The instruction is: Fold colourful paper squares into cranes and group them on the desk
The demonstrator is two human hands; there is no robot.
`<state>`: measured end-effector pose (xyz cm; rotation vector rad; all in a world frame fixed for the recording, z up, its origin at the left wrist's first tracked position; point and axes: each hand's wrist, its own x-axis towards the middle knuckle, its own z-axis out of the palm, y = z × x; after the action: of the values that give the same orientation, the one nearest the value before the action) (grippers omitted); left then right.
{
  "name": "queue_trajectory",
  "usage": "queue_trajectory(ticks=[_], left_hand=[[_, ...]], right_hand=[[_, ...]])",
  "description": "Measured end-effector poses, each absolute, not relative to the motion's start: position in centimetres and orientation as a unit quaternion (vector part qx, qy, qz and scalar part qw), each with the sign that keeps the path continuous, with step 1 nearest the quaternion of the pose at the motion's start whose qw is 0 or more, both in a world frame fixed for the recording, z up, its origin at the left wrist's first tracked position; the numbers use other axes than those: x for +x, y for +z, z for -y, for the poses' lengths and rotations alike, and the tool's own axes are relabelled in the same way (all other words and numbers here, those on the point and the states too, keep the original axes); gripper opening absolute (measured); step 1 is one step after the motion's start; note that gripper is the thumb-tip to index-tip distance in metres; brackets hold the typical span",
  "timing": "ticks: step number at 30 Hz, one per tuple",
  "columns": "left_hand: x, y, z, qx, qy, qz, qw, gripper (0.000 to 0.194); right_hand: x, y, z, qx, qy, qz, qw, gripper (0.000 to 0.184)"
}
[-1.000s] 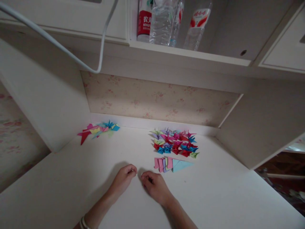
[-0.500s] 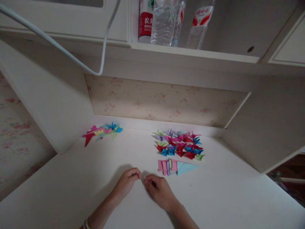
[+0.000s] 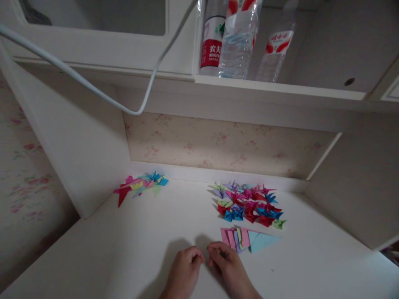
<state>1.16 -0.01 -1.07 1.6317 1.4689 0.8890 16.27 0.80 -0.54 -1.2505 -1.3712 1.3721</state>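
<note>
My left hand (image 3: 185,268) is low in the middle, just above the white desk (image 3: 131,253), its fingers curled into a pinch. Close beside it, a small gap away, my right hand (image 3: 229,265) is closed in the same way with its fingertips facing the left ones. What either pinch holds, if anything, cannot be made out. Just beyond my right hand lies a row of overlapping pink, purple and green folded papers (image 3: 232,238), with a light blue folded paper (image 3: 263,241) at its right end. Behind them stand several rows of colourful origami cranes (image 3: 249,203).
A loose pile of partly folded coloured papers (image 3: 141,185) lies at the back left. Overhead, a shelf (image 3: 280,89) holds several plastic bottles (image 3: 237,50). A white cable-like arm (image 3: 137,112) hangs across the upper left. Side panels (image 3: 77,145) bound the desk.
The camera view has shifted, so the desk, papers and hands appear lower and further right. Both hands stay closed and near each other; the wristband on my left arm is out of view.
</note>
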Motion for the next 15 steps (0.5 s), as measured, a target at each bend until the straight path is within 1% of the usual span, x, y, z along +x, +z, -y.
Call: queue_trajectory(ticks=[2, 5, 8, 11, 15], left_hand=[[1.2, -1.2, -0.1, 0.637, 0.343, -0.58, 0.375, 0.026], [1.2, -1.3, -0.3, 0.621, 0.354, -0.579, 0.392, 0.021], [1.0, -0.8, -0.2, 0.618, 0.349, -0.573, 0.409, 0.023], [0.9, 0.2, 0.1, 0.64, 0.282, -0.584, 0.412, 0.027], [0.8, 1.3, 0.1, 0.639, 0.206, -0.607, 0.425, 0.032]], right_hand=[[15.3, 0.2, -2.0, -0.495, 0.542, 0.533, 0.421, 0.03], [12.7, 2.2, -4.4, -0.473, 0.533, 0.578, 0.396, 0.026], [8.4, 3.8, -7.5, -0.455, 0.487, 0.66, 0.347, 0.022], [3.2, 4.6, -10.9, -0.455, 0.434, 0.732, 0.262, 0.025], [-3.4, 5.0, -14.9, -0.458, 0.385, 0.771, 0.218, 0.019]])
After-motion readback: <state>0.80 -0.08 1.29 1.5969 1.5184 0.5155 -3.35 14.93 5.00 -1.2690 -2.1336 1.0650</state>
